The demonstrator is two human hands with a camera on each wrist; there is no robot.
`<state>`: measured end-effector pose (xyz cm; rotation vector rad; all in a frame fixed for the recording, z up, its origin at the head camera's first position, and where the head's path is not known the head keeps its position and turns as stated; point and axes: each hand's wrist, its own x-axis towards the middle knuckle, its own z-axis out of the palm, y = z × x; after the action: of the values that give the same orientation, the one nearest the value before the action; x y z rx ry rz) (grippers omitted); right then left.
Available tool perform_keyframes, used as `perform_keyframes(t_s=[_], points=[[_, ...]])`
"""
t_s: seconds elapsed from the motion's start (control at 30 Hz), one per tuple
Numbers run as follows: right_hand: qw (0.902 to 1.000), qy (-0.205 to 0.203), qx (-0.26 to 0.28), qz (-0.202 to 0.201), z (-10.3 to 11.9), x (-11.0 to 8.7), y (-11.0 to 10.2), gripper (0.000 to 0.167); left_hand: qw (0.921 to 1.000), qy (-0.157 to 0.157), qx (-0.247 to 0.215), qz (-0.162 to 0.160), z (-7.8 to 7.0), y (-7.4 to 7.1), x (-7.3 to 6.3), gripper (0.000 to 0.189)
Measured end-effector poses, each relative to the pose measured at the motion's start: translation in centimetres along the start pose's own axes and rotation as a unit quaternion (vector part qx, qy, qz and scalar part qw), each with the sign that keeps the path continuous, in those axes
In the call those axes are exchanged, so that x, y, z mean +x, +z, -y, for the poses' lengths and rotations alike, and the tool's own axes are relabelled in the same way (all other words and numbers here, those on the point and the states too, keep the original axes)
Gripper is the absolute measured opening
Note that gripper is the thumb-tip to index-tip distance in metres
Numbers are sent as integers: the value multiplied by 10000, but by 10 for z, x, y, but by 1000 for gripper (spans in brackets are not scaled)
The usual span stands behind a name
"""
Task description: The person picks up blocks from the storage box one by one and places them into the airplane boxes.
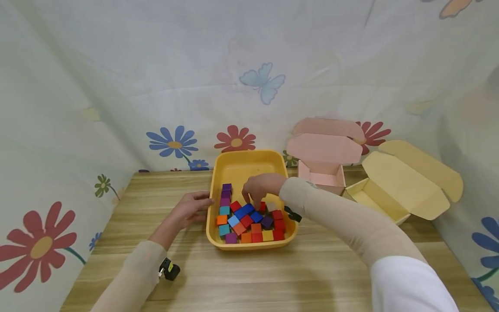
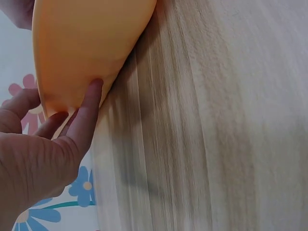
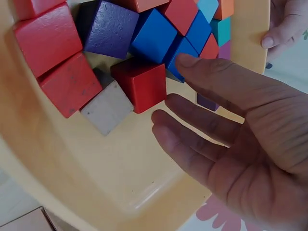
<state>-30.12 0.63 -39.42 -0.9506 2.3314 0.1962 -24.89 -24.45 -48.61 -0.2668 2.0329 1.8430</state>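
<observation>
A yellow tray [image 1: 249, 247] holds many coloured wooden cubes, packed mostly in its near half. Over them, my right hand [image 1: 262, 187] reaches in with fingers pointing down and loosely bent. In the right wrist view its thumb tip overlaps a blue cube [image 3: 180, 45], while its other fingertips [image 3: 166, 137] sit beside a red cube [image 3: 143, 89] with nothing between them and the thumb. A greyish-white cube [image 3: 107, 108] lies next to that red one. On the tray's left side, my left hand [image 1: 191, 209] rests its extended fingers [image 2: 89, 106] against the outer wall.
Right of the tray stand an open pink box [image 1: 321, 173] and an open pale yellow box [image 1: 374, 201], their lids raised. A wooden table [image 1: 249, 281] carries everything. Behind hangs a flower-printed cloth [image 1: 195, 86]. The tray's far floor [image 1: 249, 164] is bare yellow.
</observation>
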Motion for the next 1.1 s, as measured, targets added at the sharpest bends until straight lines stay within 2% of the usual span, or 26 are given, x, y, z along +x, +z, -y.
perform_keyframes(t_s=[0.13,0.3,0.47,0.77,0.97,1.1], points=[[9999,135,21,72,-4,4,3,22,9999,-61,-27,-86,0,4,0,56],[9989,444,130,76,-10,4,10,26,9996,-134,-120,-200,1,8,0,58],[9995,256,194,-29,-10,5,15,23,9990,-156,56,-412,4,9,-6,58],[9994,94,255,-225,-7,7,20,19,9999,-169,28,-21,10,4,-28,56],[9993,92,194,-306,-9,7,22,19,9999,-29,-99,27,14,6,-31,58],[9990,83,281,-340,-7,7,22,18,9998,3,-170,84,17,1,-30,58]])
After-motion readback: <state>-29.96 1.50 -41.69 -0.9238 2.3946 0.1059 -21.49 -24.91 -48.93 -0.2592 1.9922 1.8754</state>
